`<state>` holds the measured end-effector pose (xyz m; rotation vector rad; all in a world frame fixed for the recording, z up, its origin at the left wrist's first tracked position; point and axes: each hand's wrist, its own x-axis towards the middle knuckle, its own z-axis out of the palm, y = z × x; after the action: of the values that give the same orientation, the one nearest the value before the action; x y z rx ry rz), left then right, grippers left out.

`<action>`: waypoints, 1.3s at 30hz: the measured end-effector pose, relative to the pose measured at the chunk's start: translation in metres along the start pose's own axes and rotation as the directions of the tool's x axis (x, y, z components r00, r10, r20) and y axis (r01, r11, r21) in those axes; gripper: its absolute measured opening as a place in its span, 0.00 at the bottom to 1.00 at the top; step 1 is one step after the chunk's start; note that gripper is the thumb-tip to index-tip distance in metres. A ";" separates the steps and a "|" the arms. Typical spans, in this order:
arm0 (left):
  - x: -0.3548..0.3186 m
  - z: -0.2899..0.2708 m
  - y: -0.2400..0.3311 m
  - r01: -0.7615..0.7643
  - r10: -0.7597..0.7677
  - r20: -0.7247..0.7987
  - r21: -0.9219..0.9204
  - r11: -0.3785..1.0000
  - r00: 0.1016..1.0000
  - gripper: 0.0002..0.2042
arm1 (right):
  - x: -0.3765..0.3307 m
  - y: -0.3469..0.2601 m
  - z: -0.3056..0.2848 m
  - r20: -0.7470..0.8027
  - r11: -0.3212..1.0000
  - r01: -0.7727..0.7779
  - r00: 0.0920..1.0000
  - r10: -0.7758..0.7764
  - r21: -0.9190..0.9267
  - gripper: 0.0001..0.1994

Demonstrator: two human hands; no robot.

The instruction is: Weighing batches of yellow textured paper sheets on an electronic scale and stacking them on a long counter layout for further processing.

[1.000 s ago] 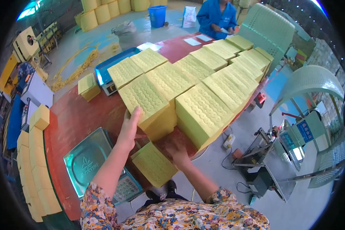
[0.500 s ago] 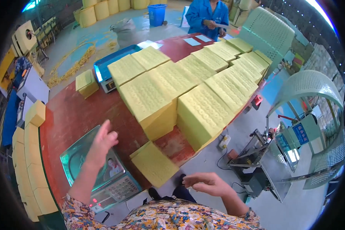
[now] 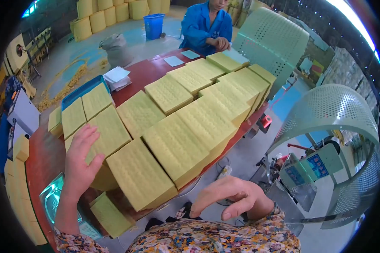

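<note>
Thick stacks of yellow embossed paper (image 3: 141,173) crowd the red table (image 3: 42,147). My left hand (image 3: 82,156) is raised at the left end of the rows, fingers spread, holding nothing. It overlaps the front-left paper stack (image 3: 107,133); whether it touches the paper cannot be made out. Lower and to the right, my right hand (image 3: 232,198) hovers before my body with fingers bent but apart, nothing in it. A lower paper stack (image 3: 112,215) lies at the near edge, beside a digital scale (image 3: 52,194) partly hidden by my left forearm.
Across the table a person in a blue jacket (image 3: 207,27) has hands over pale sheets (image 3: 236,55). White papers (image 3: 117,78) sit behind a blue tray (image 3: 84,90). A machine with a perforated metal guard (image 3: 329,107) stands at right. More yellow blocks (image 3: 17,185) line the left side.
My view has swung, shifting the scene left and downward. My left hand has left the scale for the stacks. A paper stack stands where red tabletop showed at the front. The other person's hands are lower.
</note>
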<state>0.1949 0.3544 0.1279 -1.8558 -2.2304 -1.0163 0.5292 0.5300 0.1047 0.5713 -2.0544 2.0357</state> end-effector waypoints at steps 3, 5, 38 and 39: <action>0.032 0.018 0.005 -0.129 0.110 0.101 0.213 0.968 0.989 0.19 | 0.014 -0.005 -0.035 0.129 0.996 0.091 0.988 -0.088 -0.020 0.20; 0.055 0.035 -0.009 -0.245 0.210 0.162 0.240 0.939 0.964 0.19 | 0.020 -0.018 -0.046 0.178 0.994 0.080 0.982 -0.066 -0.073 0.21; 0.135 0.113 0.014 0.031 -0.318 0.405 0.576 0.817 0.857 0.38 | 0.025 -0.067 -0.237 0.698 0.930 0.273 0.716 -0.025 -0.246 0.14; 0.138 0.115 0.015 0.023 -0.309 0.408 0.573 0.819 0.859 0.38 | 0.022 -0.065 -0.241 0.693 0.928 0.271 0.721 -0.021 -0.254 0.14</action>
<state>0.2115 0.5328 0.1062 -1.7760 -2.6030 0.1620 0.5038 0.7676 0.1816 1.5386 -2.5445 1.4194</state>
